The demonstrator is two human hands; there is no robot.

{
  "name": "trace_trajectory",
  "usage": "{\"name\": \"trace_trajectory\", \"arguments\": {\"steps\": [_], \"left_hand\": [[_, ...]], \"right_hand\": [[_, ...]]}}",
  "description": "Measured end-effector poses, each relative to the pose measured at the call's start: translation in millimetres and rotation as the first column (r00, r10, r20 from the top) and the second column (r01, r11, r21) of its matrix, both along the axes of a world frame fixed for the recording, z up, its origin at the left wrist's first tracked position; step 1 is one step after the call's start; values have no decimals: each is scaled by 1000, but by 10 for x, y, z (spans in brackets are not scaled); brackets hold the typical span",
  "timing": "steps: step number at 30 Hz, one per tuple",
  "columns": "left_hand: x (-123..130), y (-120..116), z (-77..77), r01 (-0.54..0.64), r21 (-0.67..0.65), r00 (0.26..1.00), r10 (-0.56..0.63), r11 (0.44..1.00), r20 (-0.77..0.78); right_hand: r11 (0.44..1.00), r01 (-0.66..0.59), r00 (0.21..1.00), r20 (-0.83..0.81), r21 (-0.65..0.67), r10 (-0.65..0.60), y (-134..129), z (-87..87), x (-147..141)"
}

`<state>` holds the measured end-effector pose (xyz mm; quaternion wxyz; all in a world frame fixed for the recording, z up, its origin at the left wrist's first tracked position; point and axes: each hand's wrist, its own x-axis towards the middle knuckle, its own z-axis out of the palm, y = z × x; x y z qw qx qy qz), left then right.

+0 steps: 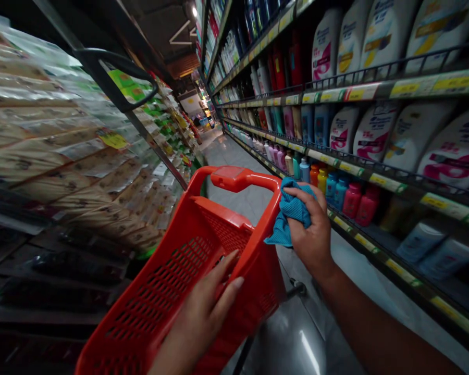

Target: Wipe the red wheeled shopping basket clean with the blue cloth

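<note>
A red plastic shopping cart (172, 271) with slotted walls stands tilted in view before me. My left hand (203, 302) grips its right side rim, fingers on the inner side and thumb on the outside. In my right hand (312, 224) is a bunched blue cloth (287, 216). The cloth presses against the right corner of the cart's handle (234, 177). Part of the cloth is hidden behind the fingers.
Shelves of shampoo bottles (383, 130) line the right side of the aisle. On the left is a rack of packaged goods (62, 120), with a slanted metal pole and black loop (121, 78) in front. Grey tiled floor (234, 146) runs between them.
</note>
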<state>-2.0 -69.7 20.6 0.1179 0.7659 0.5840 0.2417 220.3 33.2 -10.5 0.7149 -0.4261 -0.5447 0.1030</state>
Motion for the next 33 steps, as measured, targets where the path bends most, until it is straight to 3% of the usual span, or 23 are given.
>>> {"name": "trace_trajectory", "arguments": {"steps": [3, 5, 9, 15, 19, 24, 33], "left_hand": [[405, 69, -110, -126, 194, 992, 126, 973, 8], [531, 75, -177, -174, 299, 979, 198, 938, -52], [510, 34, -205, -105, 396, 981, 161, 912, -110], [356, -54, -162, 12, 535, 983, 87, 845, -160], [217, -115, -160, 84, 524, 987, 0, 847, -159], [51, -227, -118, 68, 481, 997, -37, 874, -73], [-158, -455, -62, -23, 456, 1000, 29, 890, -6]], "right_hand": [[999, 2, 990, 139, 46, -9, 112, 191, 92], [999, -29, 964, 264, 36, 19, 239, 316, 174], [990, -140, 898, 421, -3, 128, 387, 454, 358], [953, -295, 818, 498, -70, 290, 199, 573, 605], [905, -407, 734, 545, -124, 405, 90, 697, 705], [846, -491, 679, 516, -209, 522, 93, 755, 705], [812, -560, 612, 578, -166, 540, -55, 826, 492]]}}
